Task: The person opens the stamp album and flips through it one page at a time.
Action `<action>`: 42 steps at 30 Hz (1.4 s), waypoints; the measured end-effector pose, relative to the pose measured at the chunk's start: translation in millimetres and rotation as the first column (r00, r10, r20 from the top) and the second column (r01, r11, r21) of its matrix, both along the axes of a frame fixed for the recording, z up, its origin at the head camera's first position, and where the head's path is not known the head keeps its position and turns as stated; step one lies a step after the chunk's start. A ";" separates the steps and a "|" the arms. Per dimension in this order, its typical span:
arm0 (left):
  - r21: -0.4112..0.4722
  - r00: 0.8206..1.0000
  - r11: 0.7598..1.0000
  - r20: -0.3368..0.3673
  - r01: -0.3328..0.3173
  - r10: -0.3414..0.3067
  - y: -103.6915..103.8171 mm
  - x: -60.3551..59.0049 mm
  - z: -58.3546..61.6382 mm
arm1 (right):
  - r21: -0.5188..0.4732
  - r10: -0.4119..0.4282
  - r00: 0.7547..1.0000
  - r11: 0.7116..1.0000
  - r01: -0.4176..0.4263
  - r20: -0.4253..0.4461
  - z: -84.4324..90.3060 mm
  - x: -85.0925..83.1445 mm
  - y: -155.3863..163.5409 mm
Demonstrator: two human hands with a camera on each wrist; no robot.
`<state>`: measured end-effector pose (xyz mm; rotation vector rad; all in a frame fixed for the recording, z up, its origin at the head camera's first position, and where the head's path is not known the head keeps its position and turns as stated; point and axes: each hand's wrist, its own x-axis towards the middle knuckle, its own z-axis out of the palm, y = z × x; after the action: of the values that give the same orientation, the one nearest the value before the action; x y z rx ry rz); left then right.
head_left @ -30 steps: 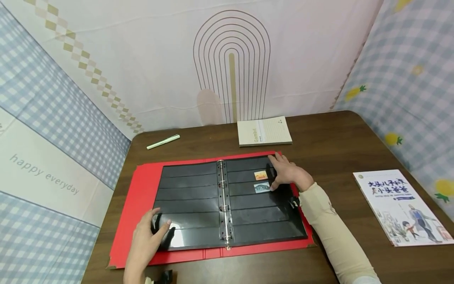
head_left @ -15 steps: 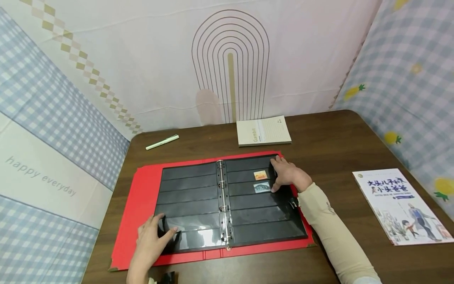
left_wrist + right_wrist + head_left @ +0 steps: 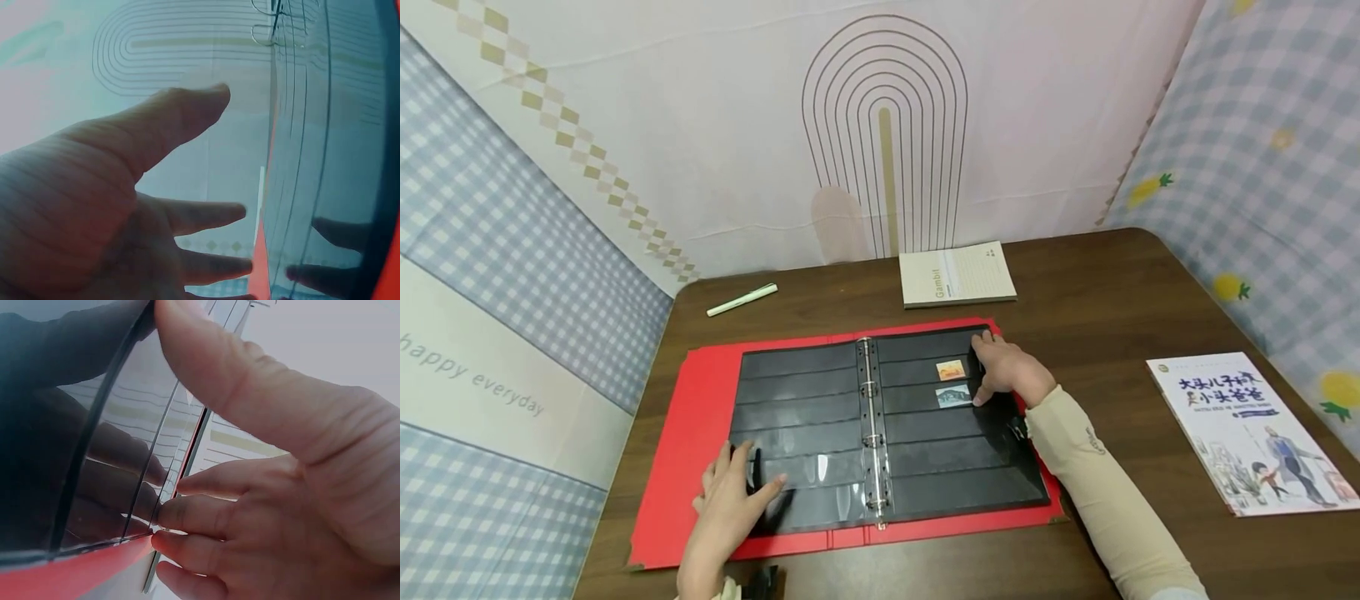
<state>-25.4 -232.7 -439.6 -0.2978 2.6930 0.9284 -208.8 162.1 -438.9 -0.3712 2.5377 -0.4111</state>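
A red ring binder [image 3: 700, 417] lies open on the brown table, with black stamp pages [image 3: 805, 400] on both sides of its metal rings [image 3: 871, 425]. Two stamps sit in the right page's upper strips: an orange stamp [image 3: 951, 370] and a grey-blue stamp [image 3: 951, 396]. My right hand [image 3: 1000, 367] rests on the right page's upper outer edge beside them. In the right wrist view its thumb [image 3: 206, 369] lies on the glossy page [image 3: 62, 456] and the fingertips [image 3: 169, 515] touch the page edges. My left hand [image 3: 741, 483] lies with fingers spread on the left page's lower outer corner [image 3: 325, 156].
A cream notebook [image 3: 957, 275] lies just behind the binder and a pale green pen [image 3: 742, 300] at the back left. A picture book [image 3: 1247, 429] lies on the right. Patterned cloth walls enclose the table. A small black object [image 3: 763, 579] shows at the near edge.
My left hand has slid a little right and further onto the left page's corner. The right hand and both stamps have stayed put.
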 end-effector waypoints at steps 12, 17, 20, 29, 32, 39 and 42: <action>0.021 0.995 0.996 -0.063 0.081 -0.080 13.9 -23.7 -2.5 | -0.009 -0.017 1.000 1.000 0.017 -0.010 2.8 4.1 -2.4; 0.035 0.993 0.994 -0.049 0.108 -0.106 16.5 -26.2 -10.2 | -0.013 -0.009 1.000 1.000 0.009 -0.008 2.2 6.0 -3.8; 0.027 0.992 0.993 -0.043 0.118 -0.117 17.6 -26.4 -14.2 | -0.004 0.008 1.000 1.000 -0.008 -0.024 1.2 7.1 -4.6; -0.033 0.991 0.990 -0.001 0.134 -0.134 25.4 -30.0 -18.5 | 0.032 0.041 0.995 0.999 -0.038 -0.086 2.2 14.2 -1.9; -0.046 0.992 0.990 0.002 0.130 -0.130 28.0 -30.7 -19.0 | 0.033 0.024 0.994 0.999 -0.020 -0.103 1.4 17.2 -1.0; -0.052 0.992 0.991 -0.021 0.124 -0.126 28.1 -32.2 -19.0 | 0.033 0.036 0.975 0.999 -0.029 -0.218 0.4 22.0 -5.2; -0.045 0.993 0.992 -0.021 0.118 -0.119 27.2 -31.3 -19.2 | 0.010 0.044 0.962 0.999 -0.043 -0.270 -1.1 24.0 -5.9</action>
<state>-56.7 -205.5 -458.8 -0.1354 2.7214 0.8445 -184.8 156.2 -440.0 -0.5118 2.7881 -0.3591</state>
